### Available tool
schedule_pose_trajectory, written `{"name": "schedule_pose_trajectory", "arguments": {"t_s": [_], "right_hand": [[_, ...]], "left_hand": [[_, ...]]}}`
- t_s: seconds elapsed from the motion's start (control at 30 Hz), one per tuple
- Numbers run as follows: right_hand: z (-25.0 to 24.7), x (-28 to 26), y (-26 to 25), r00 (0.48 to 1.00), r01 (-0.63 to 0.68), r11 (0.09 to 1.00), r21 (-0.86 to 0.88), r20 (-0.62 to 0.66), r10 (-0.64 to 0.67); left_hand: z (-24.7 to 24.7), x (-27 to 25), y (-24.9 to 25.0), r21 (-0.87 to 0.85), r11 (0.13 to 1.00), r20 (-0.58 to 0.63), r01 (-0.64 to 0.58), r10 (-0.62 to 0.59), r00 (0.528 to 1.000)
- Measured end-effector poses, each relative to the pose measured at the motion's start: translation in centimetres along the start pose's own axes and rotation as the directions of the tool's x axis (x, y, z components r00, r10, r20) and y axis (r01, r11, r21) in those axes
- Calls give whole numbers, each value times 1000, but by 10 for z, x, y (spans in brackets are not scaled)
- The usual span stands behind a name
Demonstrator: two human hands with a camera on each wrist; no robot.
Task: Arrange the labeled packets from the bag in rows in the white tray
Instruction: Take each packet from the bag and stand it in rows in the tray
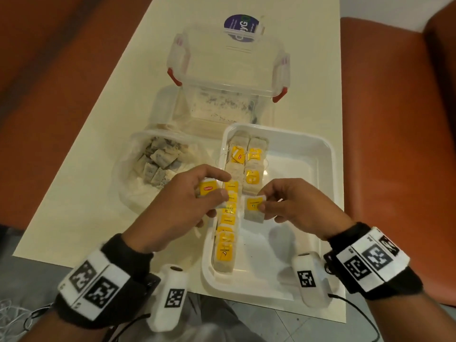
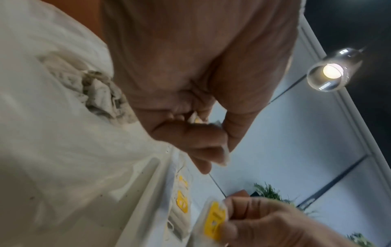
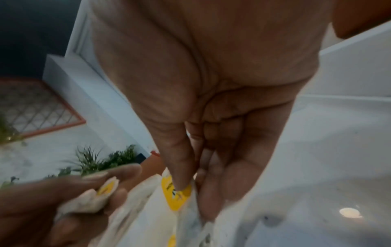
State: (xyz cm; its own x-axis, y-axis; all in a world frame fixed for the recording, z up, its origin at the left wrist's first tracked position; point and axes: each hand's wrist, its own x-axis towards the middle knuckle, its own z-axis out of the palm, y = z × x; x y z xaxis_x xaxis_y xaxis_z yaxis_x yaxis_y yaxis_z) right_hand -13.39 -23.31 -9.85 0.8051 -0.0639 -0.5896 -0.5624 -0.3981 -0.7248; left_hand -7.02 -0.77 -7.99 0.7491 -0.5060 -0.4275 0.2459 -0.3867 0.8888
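The white tray (image 1: 299, 183) holds a long column of yellow-labelled tea packets (image 1: 228, 225) along its left side. A shorter second column (image 1: 254, 164) lies at its far end. My left hand (image 1: 218, 191) grips one packet (image 1: 208, 188) over the tray's left rim. My right hand (image 1: 262, 204) pinches another packet (image 1: 253, 208) by its label, a little above the tray floor. In the right wrist view the thumb presses on that yellow label (image 3: 176, 195). The clear plastic bag (image 1: 138, 183) with several more packets (image 1: 160, 161) sits left of the tray.
A clear lidded box with red latches (image 1: 227, 70) stands behind the tray and bag on the cream table (image 1: 98, 134). Orange seats flank the table on both sides. The tray's right half (image 1: 303, 218) is bare.
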Motion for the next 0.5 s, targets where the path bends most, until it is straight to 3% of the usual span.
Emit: {"name": "schedule_pose_trajectory", "arguments": {"t_s": [0.17, 0.5], "right_hand": [[4, 22, 5, 995, -48, 993, -104, -90, 39], [8, 40, 10, 960, -69, 995, -67, -276, 48]], "left_hand": [[-8, -9, 0, -70, 997, 40, 20, -17, 999], [-7, -11, -4, -74, 997, 70, 36, -31, 997]]}}
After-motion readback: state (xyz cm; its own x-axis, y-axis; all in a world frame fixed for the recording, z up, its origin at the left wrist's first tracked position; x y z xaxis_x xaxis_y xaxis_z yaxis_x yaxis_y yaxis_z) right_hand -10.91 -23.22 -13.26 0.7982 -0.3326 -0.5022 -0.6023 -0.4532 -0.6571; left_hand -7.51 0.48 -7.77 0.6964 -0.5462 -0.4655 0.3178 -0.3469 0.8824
